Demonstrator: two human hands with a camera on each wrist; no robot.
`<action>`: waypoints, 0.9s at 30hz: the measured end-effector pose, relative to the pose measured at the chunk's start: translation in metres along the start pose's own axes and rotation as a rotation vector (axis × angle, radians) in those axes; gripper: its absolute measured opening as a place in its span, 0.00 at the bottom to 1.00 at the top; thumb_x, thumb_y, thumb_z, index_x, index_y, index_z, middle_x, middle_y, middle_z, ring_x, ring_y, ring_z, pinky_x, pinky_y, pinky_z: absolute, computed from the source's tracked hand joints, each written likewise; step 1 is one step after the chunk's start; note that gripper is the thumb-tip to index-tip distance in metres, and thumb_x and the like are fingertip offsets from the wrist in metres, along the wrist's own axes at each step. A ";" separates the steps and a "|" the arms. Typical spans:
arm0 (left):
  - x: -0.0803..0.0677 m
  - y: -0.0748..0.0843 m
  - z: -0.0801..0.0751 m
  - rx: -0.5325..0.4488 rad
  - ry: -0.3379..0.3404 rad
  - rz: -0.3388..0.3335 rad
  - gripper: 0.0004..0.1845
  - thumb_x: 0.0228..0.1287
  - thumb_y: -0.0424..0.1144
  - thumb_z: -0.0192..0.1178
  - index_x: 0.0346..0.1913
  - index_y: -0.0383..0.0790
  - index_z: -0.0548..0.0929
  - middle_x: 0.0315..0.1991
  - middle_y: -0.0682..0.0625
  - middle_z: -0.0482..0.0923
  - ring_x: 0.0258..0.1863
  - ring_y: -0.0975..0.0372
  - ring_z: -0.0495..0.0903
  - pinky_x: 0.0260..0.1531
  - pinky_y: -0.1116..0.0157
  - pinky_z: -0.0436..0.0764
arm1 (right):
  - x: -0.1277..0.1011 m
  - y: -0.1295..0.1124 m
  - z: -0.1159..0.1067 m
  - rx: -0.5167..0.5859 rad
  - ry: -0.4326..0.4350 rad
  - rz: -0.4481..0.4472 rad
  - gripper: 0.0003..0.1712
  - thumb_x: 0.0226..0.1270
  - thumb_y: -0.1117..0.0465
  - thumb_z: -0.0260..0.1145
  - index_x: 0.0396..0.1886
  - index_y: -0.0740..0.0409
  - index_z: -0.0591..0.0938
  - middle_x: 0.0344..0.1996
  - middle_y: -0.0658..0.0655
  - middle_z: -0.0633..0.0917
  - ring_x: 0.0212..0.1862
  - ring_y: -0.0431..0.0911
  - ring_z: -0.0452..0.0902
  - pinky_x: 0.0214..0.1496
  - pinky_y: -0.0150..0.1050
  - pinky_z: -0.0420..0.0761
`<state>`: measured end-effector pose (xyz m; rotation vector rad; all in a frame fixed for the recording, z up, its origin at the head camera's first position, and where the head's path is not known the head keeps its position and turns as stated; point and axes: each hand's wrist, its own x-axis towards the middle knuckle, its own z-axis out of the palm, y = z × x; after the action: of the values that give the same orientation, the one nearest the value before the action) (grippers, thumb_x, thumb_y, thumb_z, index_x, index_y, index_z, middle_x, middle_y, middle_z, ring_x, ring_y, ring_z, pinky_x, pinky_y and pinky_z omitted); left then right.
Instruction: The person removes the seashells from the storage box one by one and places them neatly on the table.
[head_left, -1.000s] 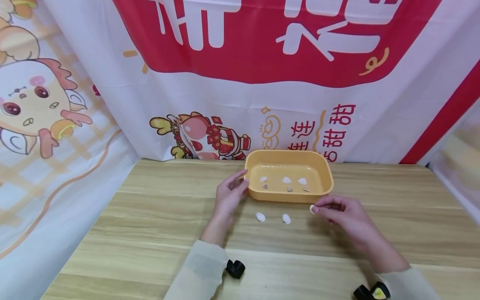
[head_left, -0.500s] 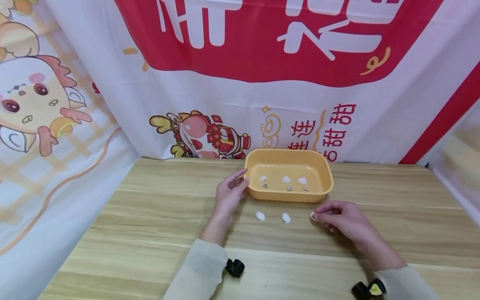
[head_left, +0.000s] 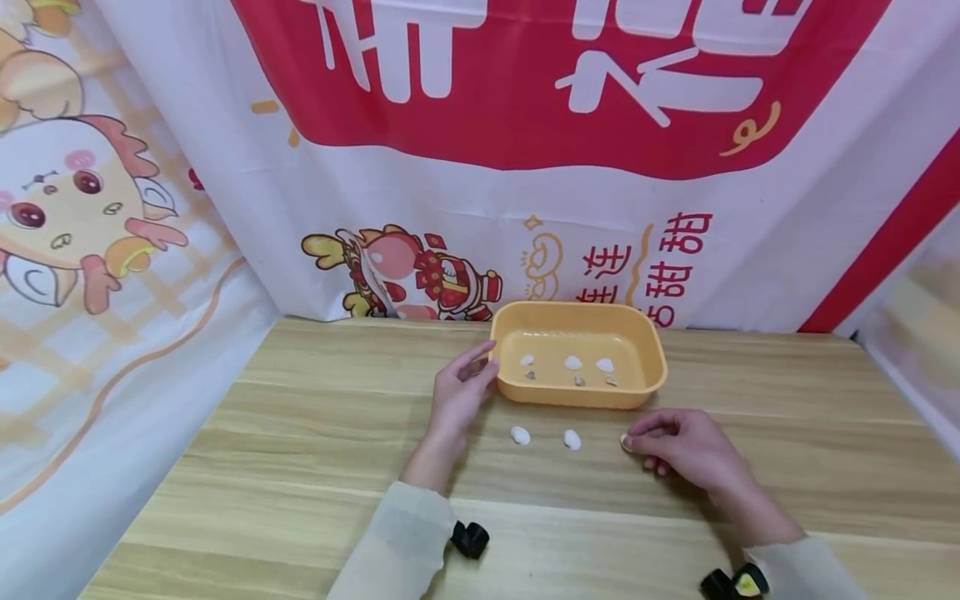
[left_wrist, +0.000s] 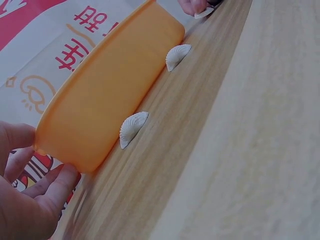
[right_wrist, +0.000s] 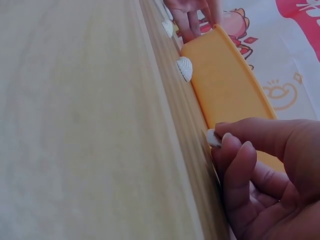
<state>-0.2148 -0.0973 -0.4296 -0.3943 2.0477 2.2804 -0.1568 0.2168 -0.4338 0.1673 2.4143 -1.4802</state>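
small white shell (head_left: 625, 442) pinched at the fingertips of the right hand (head_left: 686, 450), low over the wooden table (head_left: 300, 467) just in front of the right front corner of the orange tray (head_left: 577, 396); in the right wrist view, thumb and forefinger closed round the shell, other fingers curled beneath. to its left, in a row on the table, two more white shells: middle shell (head_left: 572, 439) and left shell (head_left: 520, 434), both apart from the tray's front wall. left hand (head_left: 459, 392) resting at the tray's left end, fingers relaxed and nearly straight, tips touching its wall. inside the tray, several small shells (head_left: 573, 363), white and darker ones. behind, a red and white banner (head_left: 525, 125) with cartoon figures.
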 end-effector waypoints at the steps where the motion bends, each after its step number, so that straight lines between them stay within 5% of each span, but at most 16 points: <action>1: 0.000 0.000 0.000 0.000 0.000 0.001 0.20 0.76 0.38 0.68 0.66 0.56 0.87 0.66 0.46 0.83 0.65 0.54 0.83 0.66 0.59 0.88 | 0.000 0.000 0.000 -0.008 0.003 -0.001 0.18 0.67 0.56 0.80 0.49 0.63 0.88 0.27 0.50 0.89 0.29 0.43 0.82 0.27 0.34 0.85; 27: -0.001 -0.003 0.002 0.017 0.017 0.026 0.19 0.76 0.39 0.68 0.66 0.56 0.87 0.66 0.44 0.82 0.65 0.55 0.82 0.64 0.59 0.89 | 0.000 -0.001 0.006 -0.102 0.063 0.016 0.17 0.66 0.53 0.80 0.47 0.58 0.89 0.27 0.53 0.88 0.28 0.45 0.81 0.24 0.36 0.84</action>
<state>-0.2138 -0.0946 -0.4321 -0.3902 2.0912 2.2801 -0.1563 0.2114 -0.4354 0.2138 2.5251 -1.3611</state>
